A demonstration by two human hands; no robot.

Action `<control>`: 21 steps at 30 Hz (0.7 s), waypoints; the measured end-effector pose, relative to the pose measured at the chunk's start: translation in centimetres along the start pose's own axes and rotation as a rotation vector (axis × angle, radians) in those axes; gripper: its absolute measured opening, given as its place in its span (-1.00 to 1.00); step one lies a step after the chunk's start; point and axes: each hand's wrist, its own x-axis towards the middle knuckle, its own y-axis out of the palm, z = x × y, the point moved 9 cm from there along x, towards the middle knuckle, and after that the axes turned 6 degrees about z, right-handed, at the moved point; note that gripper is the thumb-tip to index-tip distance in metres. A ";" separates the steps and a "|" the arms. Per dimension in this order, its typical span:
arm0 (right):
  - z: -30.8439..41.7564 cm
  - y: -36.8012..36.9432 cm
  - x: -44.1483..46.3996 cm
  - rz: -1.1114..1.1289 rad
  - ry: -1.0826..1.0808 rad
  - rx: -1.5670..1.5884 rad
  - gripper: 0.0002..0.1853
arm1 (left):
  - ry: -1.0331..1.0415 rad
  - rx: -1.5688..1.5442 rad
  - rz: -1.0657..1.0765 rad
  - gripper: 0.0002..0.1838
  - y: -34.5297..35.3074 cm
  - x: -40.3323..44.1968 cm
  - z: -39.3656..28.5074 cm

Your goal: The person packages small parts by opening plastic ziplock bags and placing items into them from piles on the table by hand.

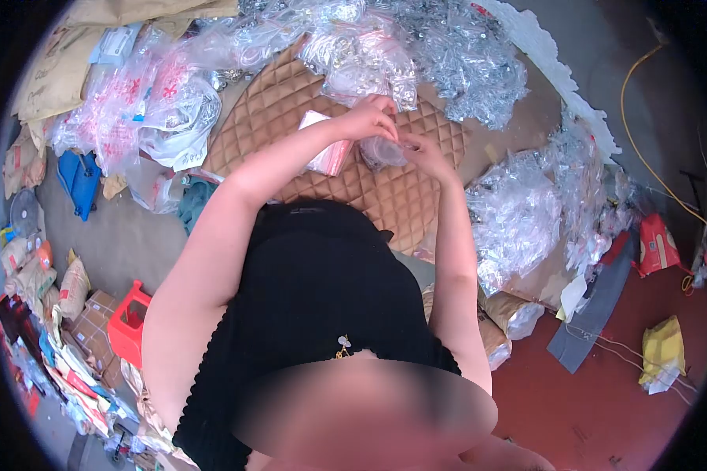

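A small clear plastic bag (pixel 382 154) lies over a brown quilted pad (pixel 279 96), between my two hands. My left hand (pixel 367 119) is at the bag's upper edge, with its fingers bent and pinching there. From the right, my right hand (pixel 428 155) pinches the bag's top corner with thumb and fingers. What is inside the bag is too small to make out. Just left of it, a stack of flat white bags with red edges (pixel 334 157) rests on the pad, partly behind my left forearm.
Piles of filled clear bags (pixel 471 67) ring the pad at the back, with more filled bags (pixel 518 220) on the right. Pink-printed plastic bags (pixel 153 98) lie at the left. A red stool (pixel 130 323) stands on the floor, and a yellow bag (pixel 663 349) lies at the right.
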 end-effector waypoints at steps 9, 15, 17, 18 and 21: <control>0.6 2.5 1.4 0.203 0.082 -0.046 -0.55 | 0.065 -0.094 0.140 -0.89 1.8 1.4 -0.2; -1.5 0.8 0.7 0.183 0.196 0.496 -0.54 | 0.021 -0.121 0.104 -0.90 0.2 1.5 0.3; -4.1 2.4 1.7 0.163 0.268 0.471 -0.56 | -0.005 -0.146 0.114 -0.90 0.5 2.1 0.6; -4.1 2.3 2.6 0.025 0.155 0.173 -0.60 | 0.013 -0.113 0.119 -0.90 0.6 2.4 0.3; -2.6 2.7 3.4 -0.183 0.133 -0.313 -0.66 | 0.070 -0.059 0.119 -0.90 1.3 2.4 0.1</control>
